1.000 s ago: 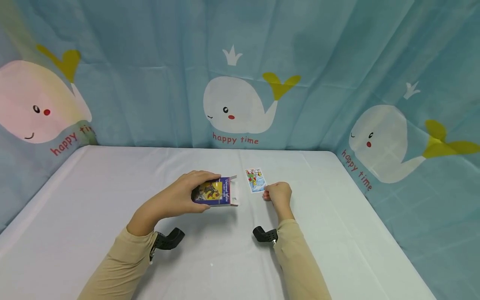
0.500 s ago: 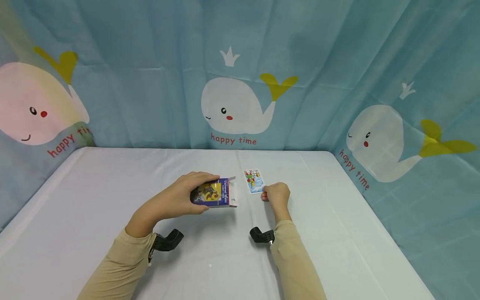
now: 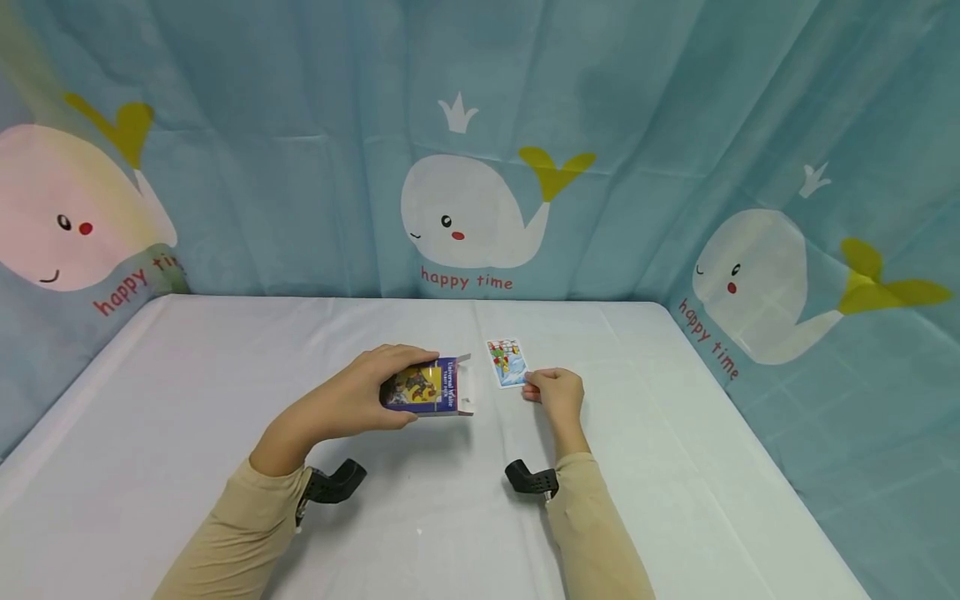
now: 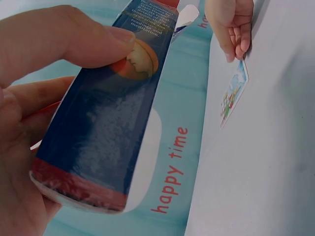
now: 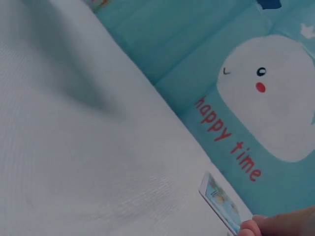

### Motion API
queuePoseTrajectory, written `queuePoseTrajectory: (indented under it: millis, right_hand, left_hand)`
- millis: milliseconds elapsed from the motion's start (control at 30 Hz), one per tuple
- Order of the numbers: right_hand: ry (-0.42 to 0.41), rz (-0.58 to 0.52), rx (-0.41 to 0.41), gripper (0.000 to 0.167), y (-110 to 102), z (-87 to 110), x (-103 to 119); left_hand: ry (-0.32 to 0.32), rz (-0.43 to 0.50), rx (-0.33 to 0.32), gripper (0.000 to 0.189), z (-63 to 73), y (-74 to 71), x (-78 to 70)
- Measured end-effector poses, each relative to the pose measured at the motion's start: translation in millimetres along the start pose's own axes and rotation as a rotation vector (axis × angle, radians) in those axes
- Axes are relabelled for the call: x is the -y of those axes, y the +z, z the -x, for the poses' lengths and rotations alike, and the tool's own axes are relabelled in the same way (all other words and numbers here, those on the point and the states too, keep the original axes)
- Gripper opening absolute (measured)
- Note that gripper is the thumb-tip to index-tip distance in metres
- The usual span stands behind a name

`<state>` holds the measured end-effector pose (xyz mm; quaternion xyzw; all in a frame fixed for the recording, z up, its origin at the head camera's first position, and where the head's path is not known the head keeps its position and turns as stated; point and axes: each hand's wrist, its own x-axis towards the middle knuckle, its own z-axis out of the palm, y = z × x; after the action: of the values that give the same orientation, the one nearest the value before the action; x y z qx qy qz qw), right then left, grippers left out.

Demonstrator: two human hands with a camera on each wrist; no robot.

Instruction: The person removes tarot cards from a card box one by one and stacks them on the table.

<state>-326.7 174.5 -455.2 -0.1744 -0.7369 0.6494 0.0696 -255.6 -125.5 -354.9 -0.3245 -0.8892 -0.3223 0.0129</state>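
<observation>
Your left hand (image 3: 352,393) grips the box (image 3: 422,387) by its long sides above the surface (image 3: 675,475), likely to leave the flap end free; its long axis runs sideways, flaps pointing right. Your right hand (image 3: 558,390) pinches the card (image 3: 507,362) beyond by its near right corner, long axis pointing away, leaning left.

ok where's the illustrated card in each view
Head: the illustrated card lies just right of centre.
Left wrist: the card, upper right.
Right wrist: the card, bottom, right of centre.
Shared landmark: the right hand, its fingers at the card's edge.
</observation>
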Motion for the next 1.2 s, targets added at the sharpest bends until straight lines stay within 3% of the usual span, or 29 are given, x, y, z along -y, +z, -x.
queuePoseTrajectory:
  millis: [333, 767, 1200]
  right_hand:
    - [-0.042, -0.021, 0.053, 0.021, -2, 8.3, 26]
    - [-0.155, -0.021, 0.238, 0.025, -1, 51.2, 79]
    - [-0.173, -0.003, 0.34, 0.023, 7, 75.0, 92]
  left_hand:
    - [-0.002, 0.0, -0.002, 0.074, -0.4, -0.3, 0.0]
    - [-0.009, 0.004, -0.004, 0.074, 0.0, -0.9, -0.1]
    - [0.009, 0.001, -0.013, 0.073, -0.1, -2.1, 0.8]
